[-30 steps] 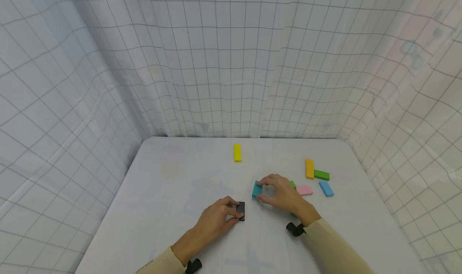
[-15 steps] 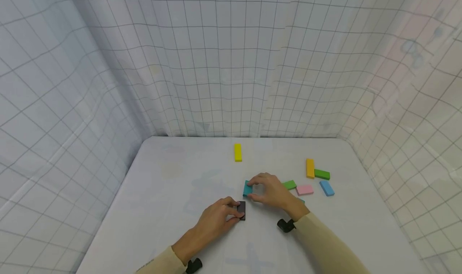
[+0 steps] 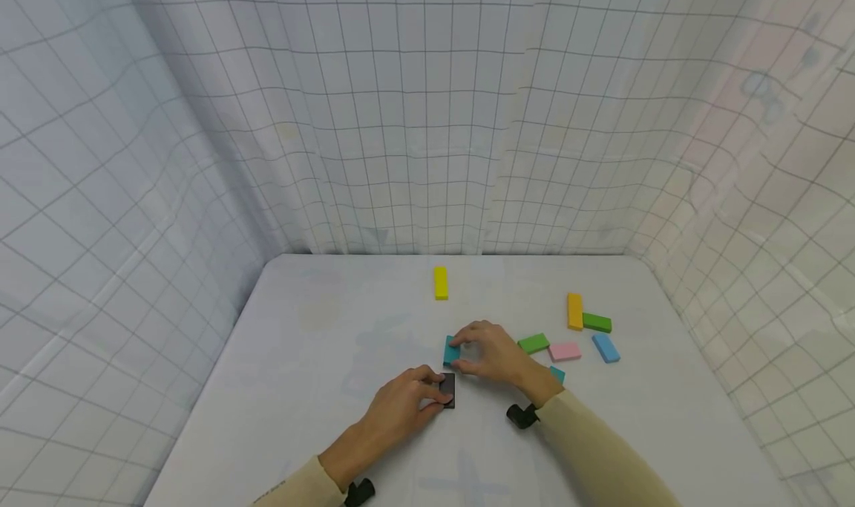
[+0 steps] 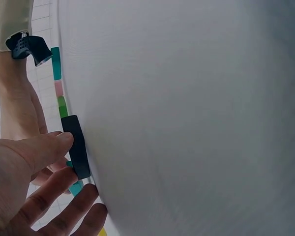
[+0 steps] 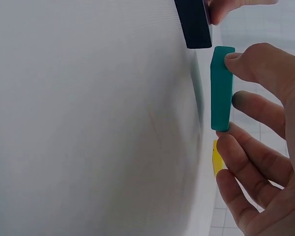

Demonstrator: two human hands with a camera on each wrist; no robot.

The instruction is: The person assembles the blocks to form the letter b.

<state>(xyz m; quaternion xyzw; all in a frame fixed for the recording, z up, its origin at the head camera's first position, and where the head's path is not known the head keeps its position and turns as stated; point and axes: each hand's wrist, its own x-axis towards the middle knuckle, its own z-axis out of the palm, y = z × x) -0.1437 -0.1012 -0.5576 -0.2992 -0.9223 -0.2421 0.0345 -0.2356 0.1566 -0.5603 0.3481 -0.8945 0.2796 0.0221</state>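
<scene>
In the head view my left hand (image 3: 401, 401) pinches a black block (image 3: 449, 392) on the white table, thumb at its near end and fingertips at its far end. The left wrist view shows the thumb pressed on this dark block (image 4: 77, 147). Just beyond it, my right hand (image 3: 493, 352) holds a teal block (image 3: 450, 352) between thumb and fingers. Seen from the right wrist, the teal block (image 5: 222, 91) lies end to end with the black one (image 5: 194, 24), a small gap between them. The right fingers partly cover the teal block in the head view.
A yellow block (image 3: 441, 283) lies farther back. To the right are a green block (image 3: 534, 344), a pink block (image 3: 565, 352), a second teal block (image 3: 557, 374) partly behind the right wrist, an orange block (image 3: 574, 312), another green block (image 3: 597, 322) and a blue block (image 3: 605, 347).
My right hand has carried the teal block leftward, from right of the black block to just beyond its far end. The left hand and the black block have hardly moved.
</scene>
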